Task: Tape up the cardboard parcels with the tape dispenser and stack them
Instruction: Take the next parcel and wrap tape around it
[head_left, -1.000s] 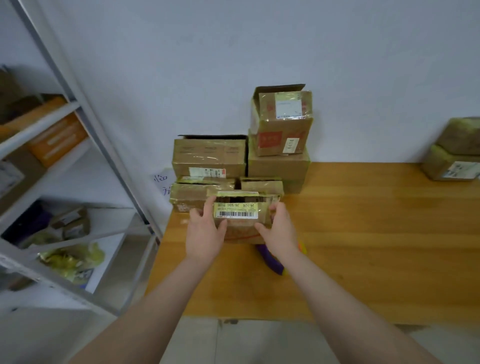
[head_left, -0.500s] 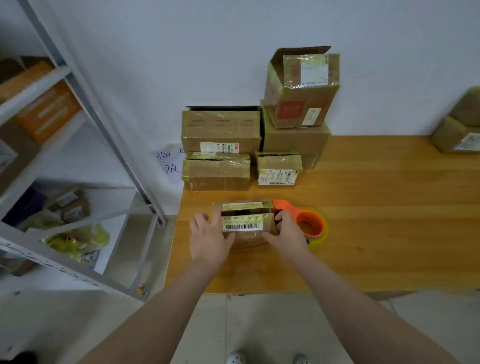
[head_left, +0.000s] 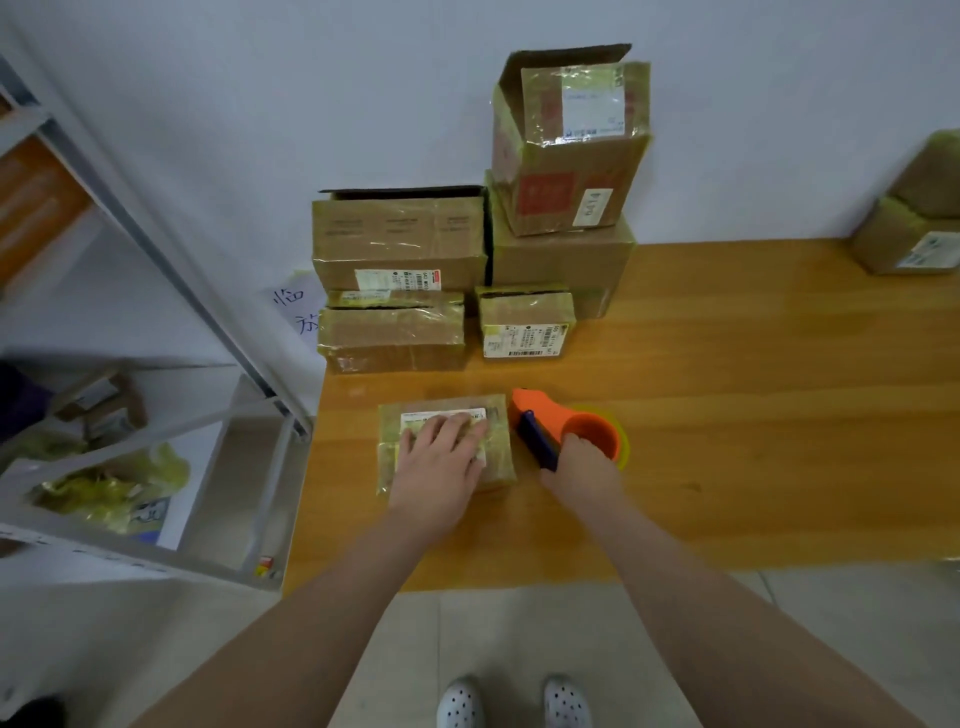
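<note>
Right hand (head_left: 582, 467) leaves parcel (head_left: 501, 447), fingers curl on tape dispenser (head_left: 545, 415); left hand (head_left: 441, 457) presses parcel flat-fingered, so keep it pinned, run tape straight.

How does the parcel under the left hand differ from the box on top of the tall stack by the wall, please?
The parcel is low and flat; the top box is taller, with one flap standing open. The parcel lies directly on the table; the top box sits on another box. The left hand rests flat on the parcel; no hand touches the top box. Both are brown cardboard with a white label.
</note>
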